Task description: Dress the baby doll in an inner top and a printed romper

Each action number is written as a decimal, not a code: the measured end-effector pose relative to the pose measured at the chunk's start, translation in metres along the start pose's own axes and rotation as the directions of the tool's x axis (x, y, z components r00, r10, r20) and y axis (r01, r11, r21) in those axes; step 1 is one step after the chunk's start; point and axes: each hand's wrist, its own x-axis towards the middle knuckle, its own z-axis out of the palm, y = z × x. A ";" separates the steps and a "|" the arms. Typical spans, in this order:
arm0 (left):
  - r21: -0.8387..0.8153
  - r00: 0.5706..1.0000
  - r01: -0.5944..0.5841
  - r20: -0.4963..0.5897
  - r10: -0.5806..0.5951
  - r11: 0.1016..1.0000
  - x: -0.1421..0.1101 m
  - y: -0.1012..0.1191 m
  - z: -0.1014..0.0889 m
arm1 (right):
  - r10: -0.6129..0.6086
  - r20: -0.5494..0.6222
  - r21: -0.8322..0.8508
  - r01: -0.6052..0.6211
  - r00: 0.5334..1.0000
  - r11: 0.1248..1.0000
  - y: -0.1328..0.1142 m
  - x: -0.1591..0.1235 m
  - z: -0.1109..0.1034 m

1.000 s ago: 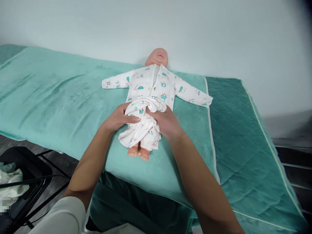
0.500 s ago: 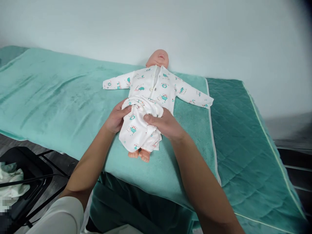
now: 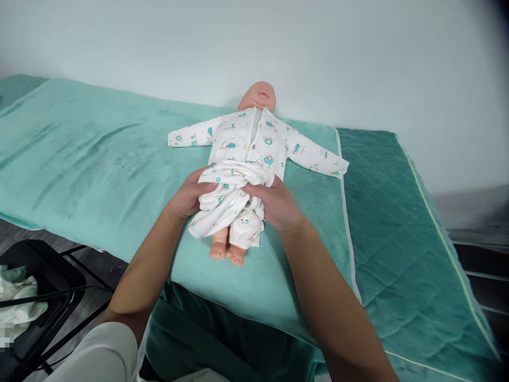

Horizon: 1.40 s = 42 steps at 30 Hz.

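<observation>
A baby doll (image 3: 260, 97) lies on its back with its head by the wall and its bare feet toward me. It wears a white printed top (image 3: 238, 140), sleeves spread wide, with a gap at the chest. Printed baby pants (image 3: 222, 209) are bunched around its hips and legs. My left hand (image 3: 193, 192) is closed on the bunched cloth at one side, thumb on top. On the opposite side my right hand (image 3: 278, 201) grips the pants the same way. Fingers of both hands are partly hidden under the fabric.
A light green blanket (image 3: 99, 154) covers the table, with a darker quilted cover (image 3: 405, 212) at the right. A white wall (image 3: 159, 48) stands behind. At lower left is a black chair (image 3: 55, 276) with crumpled cloth (image 3: 19, 297) on it.
The pants' cloth is gathered further up toward the doll's waist, and more of its lower legs shows. Both hands keep their hold in nearly the same place.
</observation>
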 end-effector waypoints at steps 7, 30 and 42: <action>0.253 0.998 0.008 0.061 -0.024 0.968 -0.005 0.006 0.008 | -0.070 -0.119 -0.079 0.060 0.990 0.995 0.009 0.004 0.002; 0.039 0.878 0.092 -0.475 -0.063 0.995 -0.144 -0.001 0.109 | 0.067 0.180 -0.710 0.082 0.981 0.699 -0.013 -0.005 0.008; -0.124 0.714 -0.001 -0.694 -0.086 0.992 -0.175 -0.053 0.130 | 0.193 0.246 -0.936 0.182 0.950 0.300 -0.023 -0.009 0.019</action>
